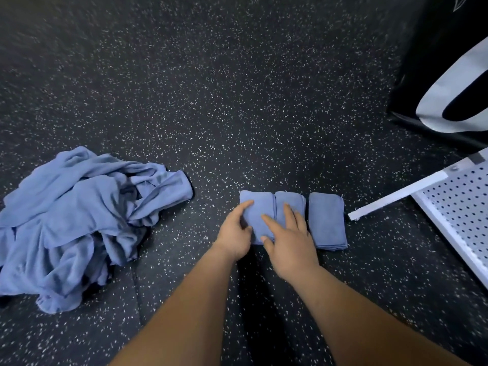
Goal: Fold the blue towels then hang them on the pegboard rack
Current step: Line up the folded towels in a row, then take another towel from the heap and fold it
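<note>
Three folded blue towels are laid in a row on the speckled floor [237, 101]. The leftmost towel [257, 216] is touched by the left hand [233, 232], index straight, nothing gripped, & the right hand [289, 241] is spread flat across it & the middle towel [291, 200], w/ the third towel [327, 223] untouched just beside. A heap of unfolded blue towels [74, 220] is seen well apart at L, the pegboard rack [459, 207] near at R, a black-and-white bag [449, 83] beyond.

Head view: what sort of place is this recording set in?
Likely a gym: black speckled rubber floor, what looks like a black-and-white punch bag at far right, folded towels beside a white pegboard.
</note>
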`<state>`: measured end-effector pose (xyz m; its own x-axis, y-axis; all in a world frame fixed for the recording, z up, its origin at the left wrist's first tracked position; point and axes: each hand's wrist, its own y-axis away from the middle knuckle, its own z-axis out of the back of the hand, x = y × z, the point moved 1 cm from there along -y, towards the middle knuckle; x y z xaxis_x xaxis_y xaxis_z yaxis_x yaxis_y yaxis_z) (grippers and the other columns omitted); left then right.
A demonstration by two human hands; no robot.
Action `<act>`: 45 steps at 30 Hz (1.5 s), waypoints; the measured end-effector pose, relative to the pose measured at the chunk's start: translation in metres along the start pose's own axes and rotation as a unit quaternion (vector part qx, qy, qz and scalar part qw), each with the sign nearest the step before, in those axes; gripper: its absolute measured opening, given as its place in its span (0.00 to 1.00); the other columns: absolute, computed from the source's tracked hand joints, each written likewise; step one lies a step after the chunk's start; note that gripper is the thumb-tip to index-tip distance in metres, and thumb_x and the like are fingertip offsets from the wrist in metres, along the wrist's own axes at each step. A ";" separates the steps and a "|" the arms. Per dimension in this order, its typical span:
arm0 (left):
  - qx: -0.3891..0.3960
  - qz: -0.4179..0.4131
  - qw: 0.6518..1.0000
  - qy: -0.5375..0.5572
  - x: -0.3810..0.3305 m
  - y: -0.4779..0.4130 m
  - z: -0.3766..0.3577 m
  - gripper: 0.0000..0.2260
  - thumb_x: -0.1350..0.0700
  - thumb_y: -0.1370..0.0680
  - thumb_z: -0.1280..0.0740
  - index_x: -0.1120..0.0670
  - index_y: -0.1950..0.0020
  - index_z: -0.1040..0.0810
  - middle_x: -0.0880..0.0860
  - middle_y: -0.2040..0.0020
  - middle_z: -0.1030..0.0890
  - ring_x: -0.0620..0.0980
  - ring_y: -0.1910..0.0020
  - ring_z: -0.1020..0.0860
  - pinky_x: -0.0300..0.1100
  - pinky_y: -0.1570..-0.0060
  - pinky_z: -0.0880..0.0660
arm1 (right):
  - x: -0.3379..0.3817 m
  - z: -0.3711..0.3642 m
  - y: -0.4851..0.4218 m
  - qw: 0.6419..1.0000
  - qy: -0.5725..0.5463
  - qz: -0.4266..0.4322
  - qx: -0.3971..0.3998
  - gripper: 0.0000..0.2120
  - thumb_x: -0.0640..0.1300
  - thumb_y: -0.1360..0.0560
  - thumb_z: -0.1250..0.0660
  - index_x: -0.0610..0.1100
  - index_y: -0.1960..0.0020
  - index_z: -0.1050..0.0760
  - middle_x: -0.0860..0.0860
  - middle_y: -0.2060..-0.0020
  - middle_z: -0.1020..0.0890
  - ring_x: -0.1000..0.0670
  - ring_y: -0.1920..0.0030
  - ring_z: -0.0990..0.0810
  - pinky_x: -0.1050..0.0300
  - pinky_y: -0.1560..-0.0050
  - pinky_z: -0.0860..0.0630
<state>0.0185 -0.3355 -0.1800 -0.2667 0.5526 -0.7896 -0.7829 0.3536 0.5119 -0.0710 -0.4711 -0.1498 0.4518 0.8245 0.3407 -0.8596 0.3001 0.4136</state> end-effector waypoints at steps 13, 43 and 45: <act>0.022 -0.041 0.973 -0.226 0.000 -0.007 -0.007 0.34 0.59 0.17 0.36 0.34 0.16 0.44 0.46 0.20 0.35 0.55 0.24 0.40 0.53 0.23 0.37 | 0.000 -0.003 0.006 0.998 0.055 -0.034 0.004 0.30 0.64 0.14 0.48 0.63 0.15 0.52 0.50 0.16 0.67 0.42 0.15 0.62 0.44 0.17 0.47; -0.205 0.042 0.876 -0.435 0.063 0.140 0.238 0.31 0.52 0.19 0.35 0.45 0.17 0.42 0.58 0.16 0.51 0.64 0.18 0.50 0.56 0.22 0.42 | 0.239 -0.013 0.032 0.968 0.124 0.206 0.067 0.34 0.55 0.16 0.37 0.55 0.15 0.49 0.46 0.15 0.52 0.40 0.17 0.49 0.40 0.22 0.35; -0.200 0.047 0.870 -0.449 0.071 0.140 0.254 0.31 0.53 0.19 0.34 0.45 0.17 0.42 0.56 0.15 0.53 0.64 0.17 0.53 0.56 0.21 0.43 | 0.251 -0.021 0.032 0.965 0.126 0.219 0.070 0.34 0.55 0.16 0.37 0.54 0.15 0.49 0.46 0.15 0.51 0.40 0.17 0.48 0.41 0.22 0.35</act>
<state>0.0328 -0.0546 -0.0784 0.0654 0.9949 -0.0762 -0.9624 0.0831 0.2587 0.0097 -0.2449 -0.0684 -0.0359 0.9531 0.3005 -0.9060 -0.1579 0.3928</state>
